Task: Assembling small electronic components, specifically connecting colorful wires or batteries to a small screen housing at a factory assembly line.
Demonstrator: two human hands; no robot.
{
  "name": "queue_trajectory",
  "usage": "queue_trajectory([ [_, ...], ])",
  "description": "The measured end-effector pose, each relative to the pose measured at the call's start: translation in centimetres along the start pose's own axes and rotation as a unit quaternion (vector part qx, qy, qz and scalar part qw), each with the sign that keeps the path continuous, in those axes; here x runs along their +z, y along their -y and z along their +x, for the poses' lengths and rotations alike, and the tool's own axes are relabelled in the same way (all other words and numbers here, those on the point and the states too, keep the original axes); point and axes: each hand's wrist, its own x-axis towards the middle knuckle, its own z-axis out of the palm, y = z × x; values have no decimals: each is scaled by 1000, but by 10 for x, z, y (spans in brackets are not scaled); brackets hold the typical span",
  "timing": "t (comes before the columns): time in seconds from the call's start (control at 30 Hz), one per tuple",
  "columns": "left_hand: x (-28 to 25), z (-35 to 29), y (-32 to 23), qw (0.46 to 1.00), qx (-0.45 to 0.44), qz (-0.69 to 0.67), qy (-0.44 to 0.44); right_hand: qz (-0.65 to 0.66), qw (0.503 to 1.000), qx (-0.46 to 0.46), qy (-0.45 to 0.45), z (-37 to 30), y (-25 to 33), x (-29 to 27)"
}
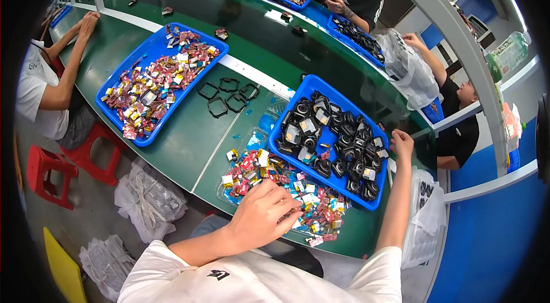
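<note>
My left hand (263, 214) is curled closed over the near pile of small parts, with a bit of something dark showing at its fingertips; what it is I cannot make out. Beneath and beyond it, small red, yellow, white and blue parts (321, 211) are heaped on a clear plastic tray (222, 191). My right hand (402, 143) is beside the right rim of a blue tray (358, 198), fingers loosely bent and apart, nothing visible in them. That tray holds many black, rounded plastic housings (349, 148), some with pale rectangular pieces on them.
Several black frames (229, 96) lie on the green table (189, 162), right of another blue tray (143, 141) full of small coloured parts. White metal posts (475, 62) rise at the right. Co-workers sit across and at the left; red stools (51, 171) and wrapped bundles (150, 194) stand on the floor.
</note>
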Motion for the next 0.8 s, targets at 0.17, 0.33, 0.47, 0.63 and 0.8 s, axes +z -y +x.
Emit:
queue_trajectory([
  [0.17,-7,3,-6,968,113,222,11,30,972,-233,6,-112,30,-14],
  [0.33,3,5,4,958,127,257,13,66,935,-330,116,-238,44,-11],
  [0.47,1,17,-3,975,104,193,-21,49,907,-387,159,-281,42,9],
  [0.63,-3,24,-8,996,13,41,-80,113,874,-430,197,-299,54,37],
  [0.8,1,21,-11,980,-82,-154,-96,111,884,-411,192,-309,60,59],
])
